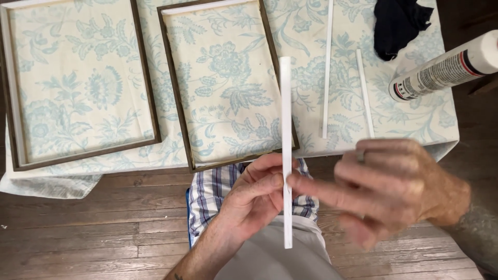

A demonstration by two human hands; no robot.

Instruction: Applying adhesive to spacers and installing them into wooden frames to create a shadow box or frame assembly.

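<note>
Currently the left hand pinches a long white strip between thumb and fingers, holding it upright over the person's lap, with most of its length rising above the grip and crossing the near edge of the table. Well to the left of the grip, a dark wooden frame lies flat on the floral cloth; inside it only the cloth shows, and a white strip seems to line its left wall. Just above and left of the grip lies a second dark frame, also showing only cloth inside, with a pale strip along its top edge. To the right of the grip, the right hand is blurred, its fingers loosely spread and grasping nothing, the index fingertip touching the strip. By my judgement, the strip is being wiped or checked along one face; it would need a steady hold. Above and right lie two thin white strips, a dark rag and a white tube.
</note>
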